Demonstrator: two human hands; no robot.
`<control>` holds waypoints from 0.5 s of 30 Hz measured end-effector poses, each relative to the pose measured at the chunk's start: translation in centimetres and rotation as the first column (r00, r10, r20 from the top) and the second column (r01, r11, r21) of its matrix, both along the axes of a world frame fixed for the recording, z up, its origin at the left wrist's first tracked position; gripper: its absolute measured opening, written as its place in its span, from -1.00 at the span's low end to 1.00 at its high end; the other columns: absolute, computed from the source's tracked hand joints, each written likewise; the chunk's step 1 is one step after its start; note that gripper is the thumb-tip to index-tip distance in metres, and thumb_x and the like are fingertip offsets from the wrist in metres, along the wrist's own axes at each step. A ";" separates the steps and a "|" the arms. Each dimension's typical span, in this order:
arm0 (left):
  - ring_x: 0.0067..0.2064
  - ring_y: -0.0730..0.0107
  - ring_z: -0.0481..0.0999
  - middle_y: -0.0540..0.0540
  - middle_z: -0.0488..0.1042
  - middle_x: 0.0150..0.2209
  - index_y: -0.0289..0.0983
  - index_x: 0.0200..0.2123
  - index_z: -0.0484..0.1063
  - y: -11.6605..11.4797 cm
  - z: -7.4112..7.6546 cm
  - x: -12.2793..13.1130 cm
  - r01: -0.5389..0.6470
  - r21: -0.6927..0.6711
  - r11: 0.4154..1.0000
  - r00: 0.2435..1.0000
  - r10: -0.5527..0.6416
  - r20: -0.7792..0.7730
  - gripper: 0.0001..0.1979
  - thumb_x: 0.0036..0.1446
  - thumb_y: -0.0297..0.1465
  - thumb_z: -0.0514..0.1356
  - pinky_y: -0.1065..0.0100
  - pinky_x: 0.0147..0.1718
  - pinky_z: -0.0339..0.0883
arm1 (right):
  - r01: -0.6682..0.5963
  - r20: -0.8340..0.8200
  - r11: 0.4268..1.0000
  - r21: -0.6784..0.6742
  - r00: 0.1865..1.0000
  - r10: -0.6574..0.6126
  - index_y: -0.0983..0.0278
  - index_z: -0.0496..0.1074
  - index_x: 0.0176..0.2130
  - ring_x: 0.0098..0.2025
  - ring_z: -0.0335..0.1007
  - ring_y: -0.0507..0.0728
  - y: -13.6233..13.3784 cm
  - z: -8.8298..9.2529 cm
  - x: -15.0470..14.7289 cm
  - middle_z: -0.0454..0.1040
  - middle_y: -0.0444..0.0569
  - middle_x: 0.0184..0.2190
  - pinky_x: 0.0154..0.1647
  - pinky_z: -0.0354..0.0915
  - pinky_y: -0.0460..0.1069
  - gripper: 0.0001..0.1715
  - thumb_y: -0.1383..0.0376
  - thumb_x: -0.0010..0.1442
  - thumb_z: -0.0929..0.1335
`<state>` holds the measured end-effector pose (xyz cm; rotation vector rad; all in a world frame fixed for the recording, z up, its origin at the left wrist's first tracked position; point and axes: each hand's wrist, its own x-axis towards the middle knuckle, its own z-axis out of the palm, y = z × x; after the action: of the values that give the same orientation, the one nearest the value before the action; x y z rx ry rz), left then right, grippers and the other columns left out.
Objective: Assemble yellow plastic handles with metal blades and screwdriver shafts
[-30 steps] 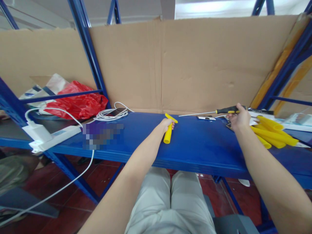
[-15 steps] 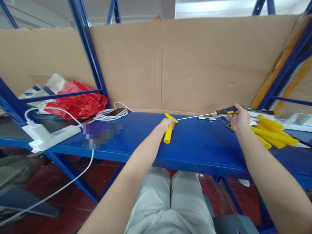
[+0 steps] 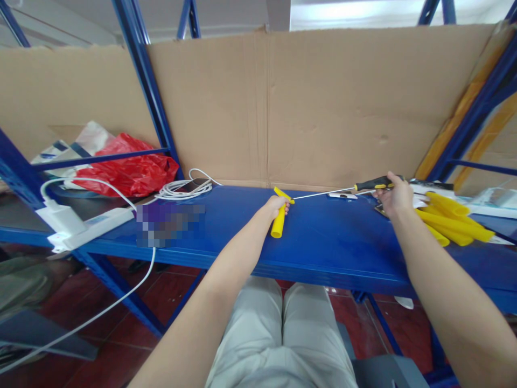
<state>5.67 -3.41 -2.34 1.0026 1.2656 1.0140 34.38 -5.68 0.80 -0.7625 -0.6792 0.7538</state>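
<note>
My left hand (image 3: 277,206) is closed around a yellow plastic T-shaped piece (image 3: 277,227), whose hollow-looking lower tube points toward me. Its narrower crosspiece sticks out above my fingers. In my right hand (image 3: 398,198) is a long screwdriver (image 3: 369,184) with a black and yellow handle. The thin shaft runs left, and its tip meets the right end of the crosspiece; whether it sits inside cannot be made out. Beside my right wrist lies a pile of several yellow tubes (image 3: 456,223).
The blue shelf (image 3: 331,237) has a cardboard panel (image 3: 323,108) behind it. At left are a power strip (image 3: 105,226), a coiled white cable (image 3: 169,191), a phone (image 3: 196,186) and a red plastic bag (image 3: 129,167). A small black-and-white item (image 3: 342,196) lies below the shaft.
My right hand and the screwdriver have shifted very slightly left. My left hand and the yellow piece look the same.
</note>
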 end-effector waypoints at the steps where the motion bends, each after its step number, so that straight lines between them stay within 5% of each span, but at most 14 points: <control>1: -0.70 0.65 0.11 0.12 0.18 -0.69 -0.31 -0.48 0.28 0.0 0.0 0.0 -0.007 0.000 1.000 1.000 0.007 -0.009 -0.77 0.18 -0.66 0.11 0.55 -0.68 0.04 | 0.020 0.029 1.000 -0.019 0.999 -0.020 0.22 0.19 -0.42 -0.77 0.10 -0.04 -0.3 0.2 -0.3 0.25 -0.27 -0.69 -0.82 0.12 -0.15 -0.79 0.47 0.18 0.29; 7: -0.68 0.61 0.15 0.11 0.18 -0.70 -0.32 -0.49 0.32 0.2 -0.2 0.0 -0.037 0.016 0.999 0.995 0.039 -0.095 -0.77 0.19 -0.65 0.11 0.50 -0.62 0.12 | 0.064 0.186 0.996 -0.069 0.981 -0.050 0.22 0.20 -0.41 -0.76 0.13 -0.03 -1.2 0.4 -0.9 0.32 -0.21 -0.64 -0.79 0.14 -0.14 -0.76 0.31 0.18 0.37; 15: -0.68 0.59 0.17 0.13 0.19 -0.72 -0.35 -0.39 0.37 0.2 0.0 -0.4 -0.031 0.038 0.999 0.988 0.036 -0.152 -0.83 0.20 -0.66 0.10 0.49 -0.60 0.14 | -0.108 0.152 0.958 -0.264 0.977 0.152 0.19 0.17 -0.41 -0.75 -0.06 -0.02 -1.4 0.6 -0.2 0.16 -0.21 -0.69 -0.79 -0.04 -0.14 -0.75 0.17 0.30 0.18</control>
<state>5.30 -3.21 -2.36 1.1064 1.3980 1.0038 34.19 -7.10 1.37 -1.0338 -0.8028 0.9146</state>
